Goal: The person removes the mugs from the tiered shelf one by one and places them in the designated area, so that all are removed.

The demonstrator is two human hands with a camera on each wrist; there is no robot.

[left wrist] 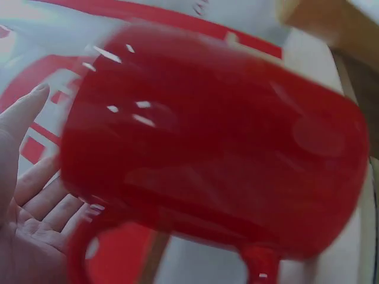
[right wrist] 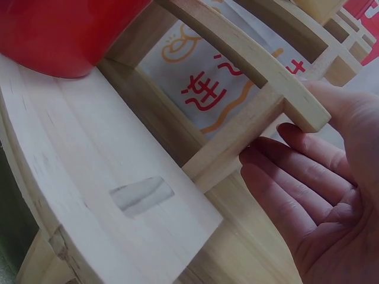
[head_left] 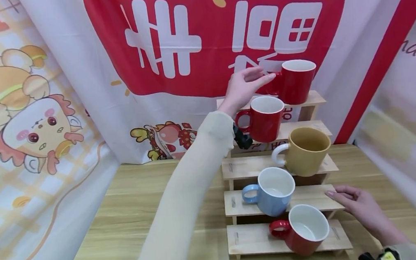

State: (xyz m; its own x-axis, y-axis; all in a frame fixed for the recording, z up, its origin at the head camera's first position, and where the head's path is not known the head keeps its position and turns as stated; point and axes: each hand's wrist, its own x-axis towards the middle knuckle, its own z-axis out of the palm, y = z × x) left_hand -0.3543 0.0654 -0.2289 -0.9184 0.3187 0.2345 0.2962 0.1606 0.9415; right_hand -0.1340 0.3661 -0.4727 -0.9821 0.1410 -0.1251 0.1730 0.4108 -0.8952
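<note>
My left hand (head_left: 246, 86) reaches up beside the handle of the top red mug (head_left: 300, 82), its fingers extended and not curled round it. In the left wrist view, a red mug (left wrist: 219, 136) fills most of the picture and covers part of the hand (left wrist: 38, 207). My right hand (head_left: 361, 207) holds the right end of the second board from the bottom of the wooden stepped rack (head_left: 310, 197). In the right wrist view, the board end (right wrist: 302, 106) lies between the thumb side and the fingers (right wrist: 302, 171); the thumb's tip is hidden.
Below the top mug, on descending steps, stand another red mug (head_left: 266, 118), a tan mug (head_left: 306, 154), a light blue mug (head_left: 275, 196) and a lower red mug (head_left: 306, 233). A printed curtain (head_left: 176, 108) hangs behind the wood-grain table (head_left: 143, 201).
</note>
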